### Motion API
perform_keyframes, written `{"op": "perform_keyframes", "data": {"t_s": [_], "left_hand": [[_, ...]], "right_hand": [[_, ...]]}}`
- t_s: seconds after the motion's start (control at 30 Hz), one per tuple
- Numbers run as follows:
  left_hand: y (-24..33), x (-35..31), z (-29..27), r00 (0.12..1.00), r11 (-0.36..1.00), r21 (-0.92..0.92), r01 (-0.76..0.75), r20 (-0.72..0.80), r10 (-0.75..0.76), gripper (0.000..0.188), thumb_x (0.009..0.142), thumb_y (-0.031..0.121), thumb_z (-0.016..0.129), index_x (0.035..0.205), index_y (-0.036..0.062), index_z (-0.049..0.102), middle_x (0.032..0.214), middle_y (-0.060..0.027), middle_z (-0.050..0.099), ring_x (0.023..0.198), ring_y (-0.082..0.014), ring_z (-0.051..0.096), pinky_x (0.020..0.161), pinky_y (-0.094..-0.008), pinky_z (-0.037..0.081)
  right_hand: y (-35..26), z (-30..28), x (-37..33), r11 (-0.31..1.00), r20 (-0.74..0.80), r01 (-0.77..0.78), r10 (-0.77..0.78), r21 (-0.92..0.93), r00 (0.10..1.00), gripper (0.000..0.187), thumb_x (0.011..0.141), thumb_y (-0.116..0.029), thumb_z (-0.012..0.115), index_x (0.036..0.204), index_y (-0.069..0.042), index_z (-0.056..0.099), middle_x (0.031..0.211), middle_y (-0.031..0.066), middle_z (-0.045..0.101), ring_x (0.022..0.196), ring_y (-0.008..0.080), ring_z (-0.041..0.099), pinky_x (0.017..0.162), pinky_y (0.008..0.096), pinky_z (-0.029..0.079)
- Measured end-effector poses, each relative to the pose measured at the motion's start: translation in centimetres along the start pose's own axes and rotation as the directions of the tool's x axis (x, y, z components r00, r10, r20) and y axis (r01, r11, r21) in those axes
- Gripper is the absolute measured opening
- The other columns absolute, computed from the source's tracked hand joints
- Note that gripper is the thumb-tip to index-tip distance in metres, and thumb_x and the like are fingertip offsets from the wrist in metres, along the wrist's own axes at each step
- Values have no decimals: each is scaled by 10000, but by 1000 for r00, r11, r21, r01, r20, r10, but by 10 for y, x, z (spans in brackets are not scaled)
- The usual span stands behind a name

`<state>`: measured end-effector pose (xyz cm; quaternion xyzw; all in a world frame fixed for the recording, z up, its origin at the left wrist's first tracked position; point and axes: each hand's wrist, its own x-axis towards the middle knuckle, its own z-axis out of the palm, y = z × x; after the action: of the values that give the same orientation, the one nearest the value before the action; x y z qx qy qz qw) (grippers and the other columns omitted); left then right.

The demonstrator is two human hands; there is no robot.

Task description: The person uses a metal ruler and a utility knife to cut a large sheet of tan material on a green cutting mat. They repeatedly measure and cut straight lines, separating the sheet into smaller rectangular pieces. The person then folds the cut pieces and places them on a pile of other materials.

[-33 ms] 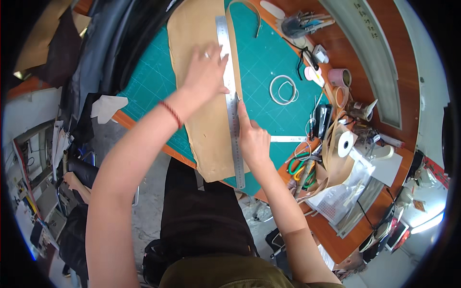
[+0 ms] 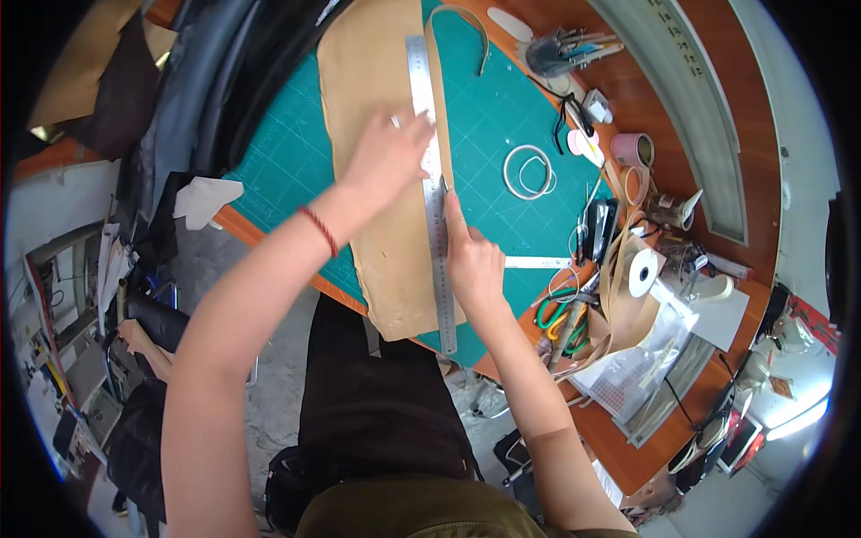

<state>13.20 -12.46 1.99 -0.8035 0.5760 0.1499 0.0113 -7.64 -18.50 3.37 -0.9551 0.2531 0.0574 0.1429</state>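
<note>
A long tan leather piece (image 2: 386, 251) lies lengthwise over the green cutting mat (image 2: 484, 134). Along its right side runs a steel ruler (image 2: 417, 67). My left hand (image 2: 381, 157) is over the leather, thumb and fingers apart, fingertips at the ruler's upper half; motion blurs the fingers. Beside the ruler's right edge, my right hand (image 2: 475, 255) grips a slim craft knife (image 2: 445, 185), index finger stretched forward along it. Only the knife's thin dark tip shows, touching or close to the leather at the ruler; the rest is hidden in the hand.
A narrow leather strip (image 2: 485, 40) curls at the far edge. On the mat's right lie a white ring-shaped coil (image 2: 529, 170) and another ruler (image 2: 538, 263). Scissors (image 2: 554, 309), a white spool (image 2: 642, 272), a pink cup (image 2: 633, 149) and a tool holder (image 2: 552, 56) crowd the right side.
My left hand has slid a little toward me along the ruler, its fingers drawn in somewhat. The right hand and the knife stay nearly in place.
</note>
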Motion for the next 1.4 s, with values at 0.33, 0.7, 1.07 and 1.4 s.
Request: {"op": "perform_keyframes", "data": {"t_s": [0.33,0.7,1.07,1.4], "left_hand": [[33,-47,19,991,997,-72,-29,-134,19,1115,651,720,768,1560,211,370,1598,-134,362,1515,-311,279,1216,-634,166],[39,-47,20,993,1000,-18,18,-113,-19,1151,628,742,754,1569,218,350,1609,-118,329,1516,-302,263,1214,-631,179],[82,-90,50,979,988,6,-153,-135,152,1036,710,709,732,1566,255,364,1654,-58,266,1541,-334,190,1223,-625,159],[90,-97,33,994,994,-26,-104,14,104,1119,663,785,714,1575,250,346,1671,-57,220,1554,-351,139,1220,-649,132]], "right_hand": [[-3,4,2,998,-72,-9,13,62,997,639,895,-48,600,1515,-124,465,729,183,674,588,364,681,526,482,547],[5,14,-119,998,-4,-47,47,45,999,679,877,-24,614,1527,-120,443,715,167,646,541,349,653,479,464,525],[9,13,-130,1000,-11,-22,22,-5,1000,740,814,-30,615,1530,-132,455,693,94,619,507,278,654,459,406,528],[8,25,-200,998,48,-62,61,16,997,764,846,-37,614,1567,-146,385,721,113,616,535,292,656,476,416,539]]}}
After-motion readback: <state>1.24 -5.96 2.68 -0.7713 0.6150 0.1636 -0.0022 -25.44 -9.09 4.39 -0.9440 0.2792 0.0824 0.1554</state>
